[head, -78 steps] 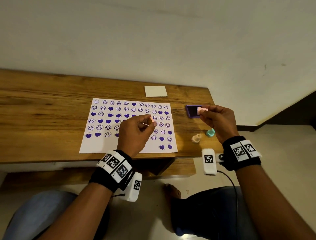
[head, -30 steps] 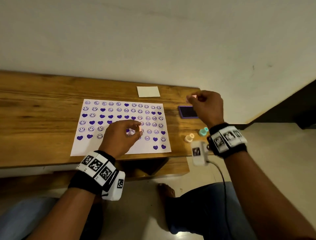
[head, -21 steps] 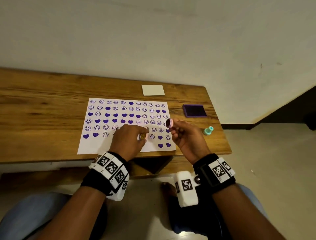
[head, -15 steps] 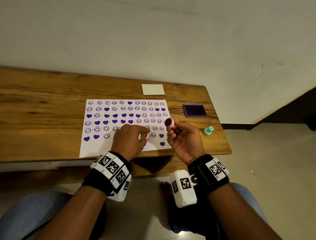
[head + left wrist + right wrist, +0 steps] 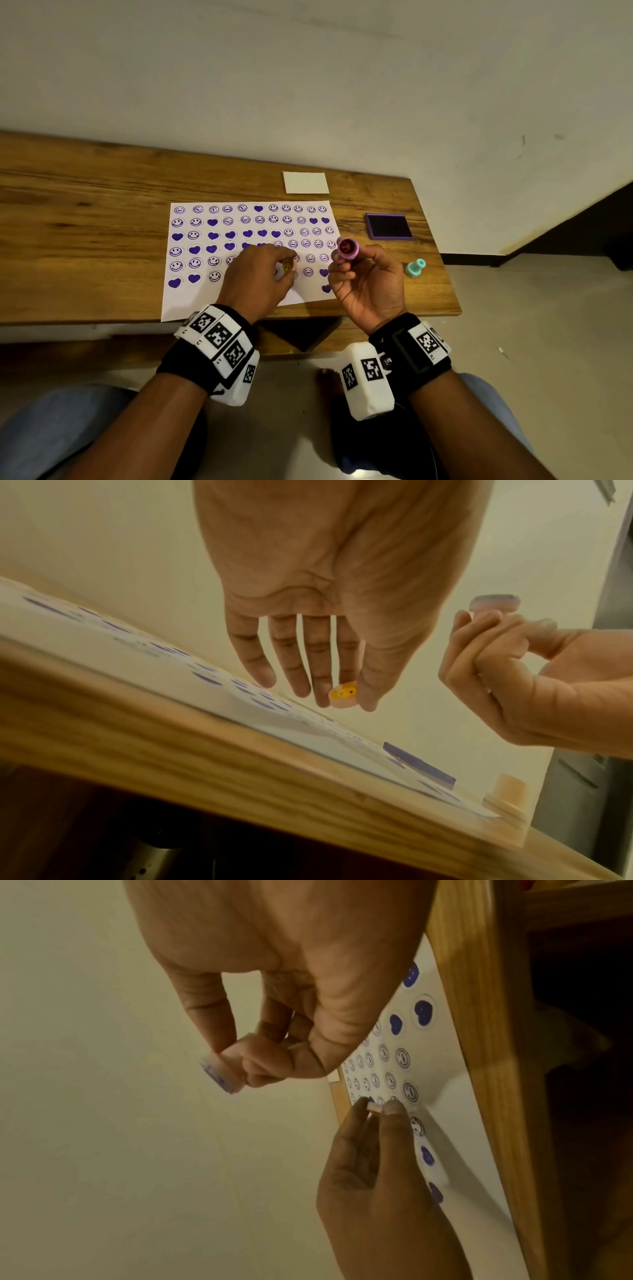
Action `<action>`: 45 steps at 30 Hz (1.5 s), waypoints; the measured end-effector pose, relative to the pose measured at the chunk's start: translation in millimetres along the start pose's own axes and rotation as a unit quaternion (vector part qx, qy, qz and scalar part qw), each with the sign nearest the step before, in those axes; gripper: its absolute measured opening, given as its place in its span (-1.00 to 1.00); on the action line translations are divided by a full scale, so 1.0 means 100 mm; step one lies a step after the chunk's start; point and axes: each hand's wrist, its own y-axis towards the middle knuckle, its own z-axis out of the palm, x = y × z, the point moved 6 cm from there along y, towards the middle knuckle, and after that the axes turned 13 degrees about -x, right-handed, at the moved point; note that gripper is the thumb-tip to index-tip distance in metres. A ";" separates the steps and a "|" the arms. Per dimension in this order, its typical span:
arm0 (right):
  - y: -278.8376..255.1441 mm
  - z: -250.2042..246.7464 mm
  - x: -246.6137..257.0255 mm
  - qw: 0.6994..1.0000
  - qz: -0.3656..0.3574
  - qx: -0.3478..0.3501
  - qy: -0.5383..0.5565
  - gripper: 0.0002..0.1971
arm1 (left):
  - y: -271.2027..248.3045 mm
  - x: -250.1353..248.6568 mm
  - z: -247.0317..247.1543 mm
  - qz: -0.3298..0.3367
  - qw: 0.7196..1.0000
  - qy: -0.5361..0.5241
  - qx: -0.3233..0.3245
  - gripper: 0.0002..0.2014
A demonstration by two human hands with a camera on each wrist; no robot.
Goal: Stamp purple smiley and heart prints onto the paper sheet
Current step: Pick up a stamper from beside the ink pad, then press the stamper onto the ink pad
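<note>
Paper sheet (image 5: 239, 301): white, lies flat on the wooden worktop (image 5: 85, 240), near its front edge; carries rows of purple smiley and heart prints, with bare space left along its near edge.

Pink stamp (image 5: 347, 247): pinched by the curled fingers (image 5: 342, 270) of the right hand (image 5: 370, 291), raised off the sheet's right edge, inked face turned up toward the head camera.

Small yellow-topped stamp (image 5: 343, 695): pinched between thumb and fingertips of the left hand (image 5: 257, 277), just above the sheet's lower rows; contact with the paper cannot be told.

Purple ink pad (image 5: 388, 226): open, right of the sheet. Teal stamp (image 5: 415, 267): stands right of the sheet, near the pad. Small white card (image 5: 305, 182): beyond the sheet's far edge.

Step in hand, judged: checking the inked face before printing. Next move calls for turning the pink stamp face down, setting it squarely over bare paper and pressing straight without sliding.
</note>
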 end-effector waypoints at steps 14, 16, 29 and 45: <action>-0.07 -0.10 0.41 0.994 -0.098 0.004 -0.041 -0.81 | 0.01 0.02 -0.06 -0.018 0.999 -0.030 -0.016 -0.65; -0.05 -0.06 0.34 0.996 -0.081 0.024 -0.038 -0.74 | 0.01 0.02 -0.06 -0.019 0.999 -0.032 -0.017 -0.65; -0.01 -0.04 0.23 0.996 -0.070 0.035 -0.030 -0.66 | 0.02 0.05 -0.04 -0.010 0.999 -0.037 -0.012 -0.66; -0.10 -0.13 0.42 0.871 -0.230 -0.094 -0.425 -0.84 | -0.01 0.01 0.03 0.005 1.000 -0.024 0.015 -0.66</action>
